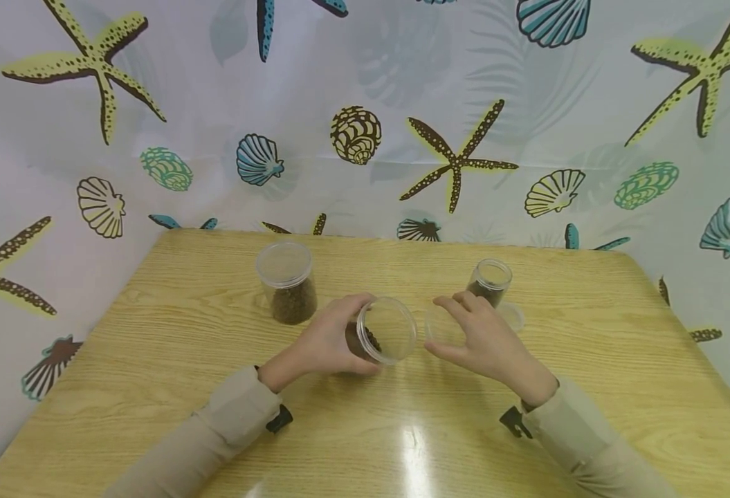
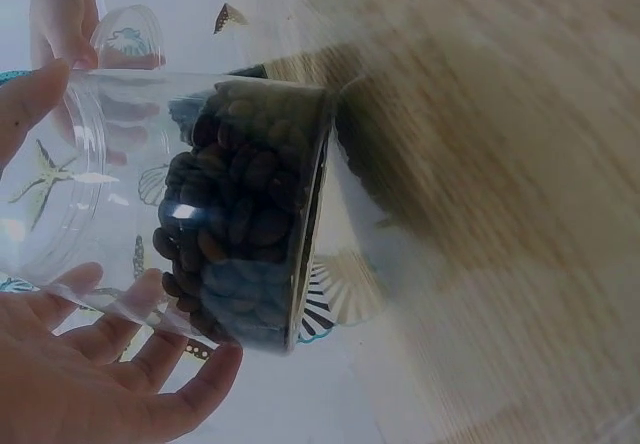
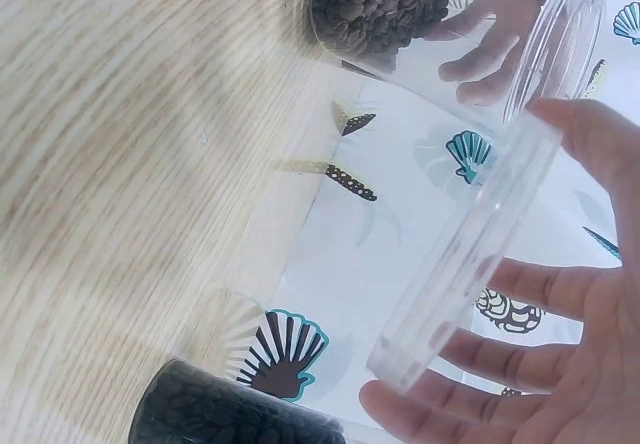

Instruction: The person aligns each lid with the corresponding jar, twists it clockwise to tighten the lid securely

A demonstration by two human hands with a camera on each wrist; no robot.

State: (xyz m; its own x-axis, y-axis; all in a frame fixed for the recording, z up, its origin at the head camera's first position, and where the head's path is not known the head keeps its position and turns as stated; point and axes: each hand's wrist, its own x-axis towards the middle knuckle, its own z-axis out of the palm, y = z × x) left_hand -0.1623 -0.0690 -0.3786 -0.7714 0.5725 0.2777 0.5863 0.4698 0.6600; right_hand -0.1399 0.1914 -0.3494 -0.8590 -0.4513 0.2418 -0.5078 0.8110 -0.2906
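My left hand [image 1: 330, 342] grips a clear round jar [image 1: 396, 330] from its left side, thumb and fingers on opposite walls. Dark oval beans [image 2: 240, 194] fill its lower part, and its top has no lid. The jar leans to the right, its mouth facing my right hand [image 1: 488, 339]. Between thumb and fingers, the right hand holds a clear flat lid [image 3: 470, 254] by its edge, standing nearly on end. In the right wrist view the lid's upper end overlaps the jar's rim [image 3: 555, 54].
At the back left stands a larger clear jar [image 1: 285, 277] with its lid on and dark contents. A smaller lidless jar [image 1: 490, 275] of dark beans is behind the right hand, a loose clear lid [image 1: 514, 317] beside it. The wooden table [image 1: 153, 332] meets a patterned curtain [image 1: 315, 173].
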